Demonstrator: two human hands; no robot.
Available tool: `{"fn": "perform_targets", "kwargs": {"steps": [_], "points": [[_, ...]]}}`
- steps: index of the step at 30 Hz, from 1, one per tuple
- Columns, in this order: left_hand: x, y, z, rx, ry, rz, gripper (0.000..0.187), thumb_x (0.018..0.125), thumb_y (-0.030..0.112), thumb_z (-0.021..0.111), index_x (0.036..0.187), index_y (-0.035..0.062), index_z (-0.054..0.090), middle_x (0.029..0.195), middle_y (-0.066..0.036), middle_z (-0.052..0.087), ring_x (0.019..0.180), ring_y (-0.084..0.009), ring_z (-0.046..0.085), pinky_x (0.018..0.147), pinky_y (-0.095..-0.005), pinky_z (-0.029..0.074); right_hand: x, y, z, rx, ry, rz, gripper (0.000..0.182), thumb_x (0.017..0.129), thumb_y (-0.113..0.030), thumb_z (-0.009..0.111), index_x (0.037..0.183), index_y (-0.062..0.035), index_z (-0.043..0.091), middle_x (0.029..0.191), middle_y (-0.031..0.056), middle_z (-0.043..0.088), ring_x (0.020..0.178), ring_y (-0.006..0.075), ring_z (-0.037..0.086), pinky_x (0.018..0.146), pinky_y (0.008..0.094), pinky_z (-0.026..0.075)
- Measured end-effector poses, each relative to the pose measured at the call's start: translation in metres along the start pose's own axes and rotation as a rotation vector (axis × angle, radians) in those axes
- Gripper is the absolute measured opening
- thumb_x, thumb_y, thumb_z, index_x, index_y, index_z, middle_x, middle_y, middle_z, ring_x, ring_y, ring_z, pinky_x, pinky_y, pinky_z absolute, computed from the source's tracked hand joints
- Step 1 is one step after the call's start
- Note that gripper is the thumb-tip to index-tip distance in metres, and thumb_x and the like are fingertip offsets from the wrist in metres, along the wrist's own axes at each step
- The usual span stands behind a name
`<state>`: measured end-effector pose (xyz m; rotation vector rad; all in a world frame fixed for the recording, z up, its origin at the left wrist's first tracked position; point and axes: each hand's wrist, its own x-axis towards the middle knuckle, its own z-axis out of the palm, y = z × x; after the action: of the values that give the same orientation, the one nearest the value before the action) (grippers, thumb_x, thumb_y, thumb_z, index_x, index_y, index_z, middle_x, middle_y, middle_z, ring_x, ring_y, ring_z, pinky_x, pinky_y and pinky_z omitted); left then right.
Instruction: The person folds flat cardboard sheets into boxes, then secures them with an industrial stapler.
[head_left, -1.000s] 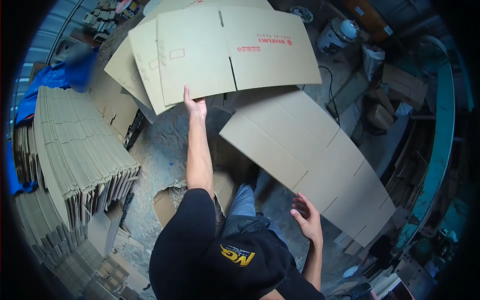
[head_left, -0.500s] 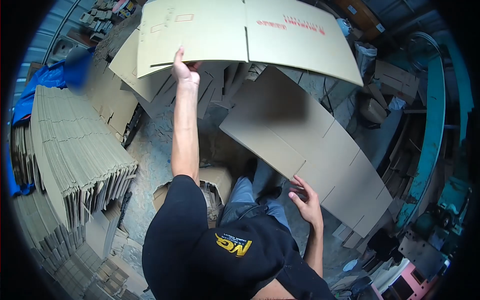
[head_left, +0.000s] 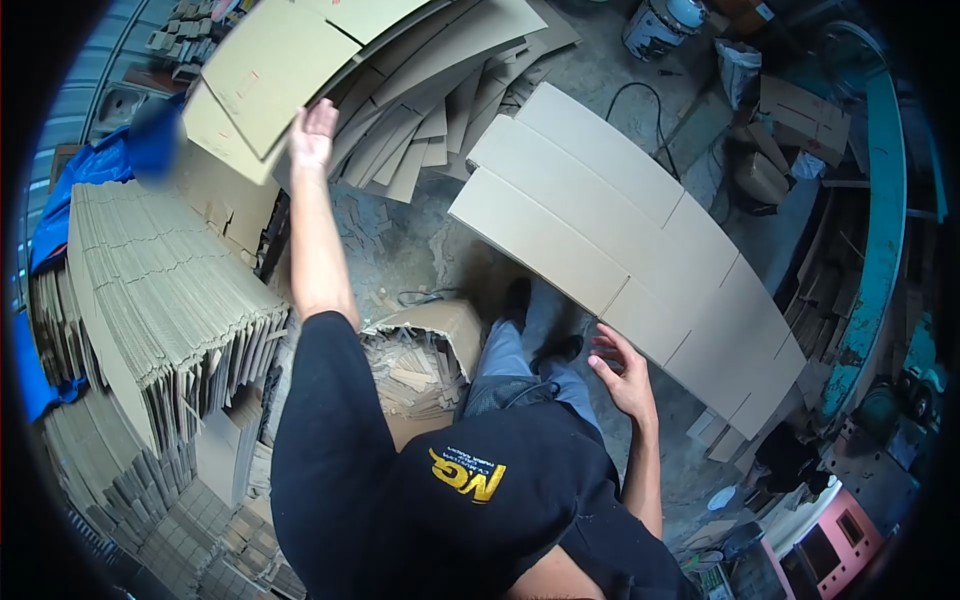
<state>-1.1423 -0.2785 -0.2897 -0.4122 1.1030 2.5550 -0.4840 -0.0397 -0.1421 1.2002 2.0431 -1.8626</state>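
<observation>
At the upper left, a pale yellowish cardboard sheet (head_left: 290, 55) with slots and faint red print lies over a pile of loose sheets. Right at its near edge is my left hand (head_left: 313, 138), open, palm showing and fingers stretched out. A plain brown slotted cardboard sheet (head_left: 640, 240) lies slantwise on my right, with another under its far-left end. My right hand (head_left: 624, 376) is beside its near edge, fingertips close to the border, fingers loosely curved and apart.
Tall bundles of stacked cardboard (head_left: 170, 290) line the left side. A carton (head_left: 455, 325) full of cardboard scraps stands by my legs. Several fanned-out sheets (head_left: 430, 110) lie ahead. A teal metal frame (head_left: 880, 230) rises on the right; a paint bucket (head_left: 655, 30) stands at the back.
The yellowish sheet has gone from in front of me to the upper left, and my left hand has opened and moved left. My right hand stays by the brown sheet's edge.
</observation>
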Motion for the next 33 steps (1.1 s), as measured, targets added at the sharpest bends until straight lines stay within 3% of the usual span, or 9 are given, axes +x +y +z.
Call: {"fn": "perform_targets", "kwargs": {"steps": [3,10,14,16,17,19,26,31,33], "points": [[-0.054,-0.083,-0.008,0.265,0.078,-0.229,0.044,0.096,0.022,0.066,0.125,-0.0073,0.052,0.12,-0.023,0.063,0.11,-0.0404,0.065,0.095,-0.0503,0.057,-0.007,0.008,0.001,0.029,0.017,0.049,0.056,0.088,-0.011,0.072,0.141,-0.0095,0.054,0.121,0.014,0.067,0.106,0.0218,0.066,0.088,0.0376,0.057],[-0.148,-0.224,-0.03,0.953,-0.169,-0.511,0.064,0.092,0.015,0.07,0.148,0.0115,0.041,0.123,-0.013,0.065,0.105,-0.0221,0.067,0.082,-0.0396,0.059,-0.023,0.028,-0.002,0.08,0.102,0.102,0.054,0.088,-0.01,0.072,0.139,-0.008,0.055,0.12,0.0143,0.067,0.104,0.0213,0.066,0.089,0.0368,0.057],[-0.138,-0.28,-0.069,1.578,-0.327,-0.142,0.081,0.077,0.03,0.08,0.146,0.0069,0.044,0.121,-0.019,0.065,0.12,-0.0318,0.059,0.098,-0.0424,0.05,-0.029,0.048,-0.001,0.088,0.126,0.135,0.053,0.088,-0.01,0.072,0.139,-0.0071,0.055,0.119,0.0143,0.068,0.102,0.0206,0.067,0.088,0.0357,0.056],[-0.135,-0.296,-0.085,1.969,-0.126,0.059,0.083,0.073,0.035,0.08,0.142,0.0027,0.047,0.128,-0.026,0.06,0.126,-0.0398,0.053,0.109,-0.044,0.041,-0.031,0.058,-0.001,0.095,0.145,0.15,0.053,0.088,-0.01,0.072,0.139,-0.0069,0.055,0.118,0.0142,0.068,0.102,0.0204,0.067,0.088,0.0354,0.056],[-0.134,-0.3,-0.096,1.973,-0.137,0.045,0.083,0.073,0.035,0.08,0.142,0.0027,0.047,0.128,-0.026,0.06,0.126,-0.0398,0.053,0.109,-0.044,0.041,-0.036,0.062,0.001,0.108,0.161,0.182,0.053,0.088,-0.011,0.072,0.138,-0.0068,0.056,0.118,0.0141,0.068,0.102,0.0205,0.067,0.088,0.0355,0.056],[-0.138,-0.301,-0.1,1.951,-0.224,-0.336,0.069,0.076,0.032,0.075,0.133,-0.0011,0.053,0.131,-0.028,0.056,0.127,-0.0417,0.052,0.11,-0.0452,0.04,-0.042,0.071,0.004,0.124,0.178,0.223,0.053,0.088,-0.011,0.073,0.138,-0.0066,0.056,0.118,0.0141,0.068,0.102,0.0206,0.067,0.088,0.0356,0.056],[-0.164,-0.31,-0.101,1.973,-0.058,-0.003,0.058,0.075,0.028,0.072,0.123,-0.0031,0.06,0.122,-0.028,0.06,0.12,-0.0407,0.056,0.103,-0.0469,0.045,-0.046,0.081,0.014,0.118,0.18,0.253,0.053,0.087,-0.01,0.073,0.137,-0.0059,0.056,0.117,0.0147,0.069,0.102,0.0206,0.067,0.087,0.0348,0.055],[-0.149,-0.294,-0.093,1.91,-0.199,-0.213,0.056,0.076,0.043,0.074,0.114,0.0013,0.071,0.127,-0.026,0.061,0.123,-0.0388,0.055,0.103,-0.045,0.046,-0.046,0.066,0.013,0.125,0.207,0.175,0.053,0.087,-0.013,0.074,0.136,-0.0051,0.057,0.115,0.0141,0.069,0.098,0.0213,0.068,0.085,0.0348,0.055],[-0.139,-0.303,-0.101,2.044,-0.16,-0.127,0.065,0.075,0.049,0.075,0.119,0.0012,0.069,0.128,-0.029,0.06,0.124,-0.0373,0.055,0.104,-0.0431,0.044,-0.045,0.073,0.016,0.124,0.242,0.161,0.053,0.087,-0.014,0.074,0.136,-0.0051,0.057,0.115,0.0142,0.068,0.097,0.0219,0.068,0.086,0.0352,0.054]]}}
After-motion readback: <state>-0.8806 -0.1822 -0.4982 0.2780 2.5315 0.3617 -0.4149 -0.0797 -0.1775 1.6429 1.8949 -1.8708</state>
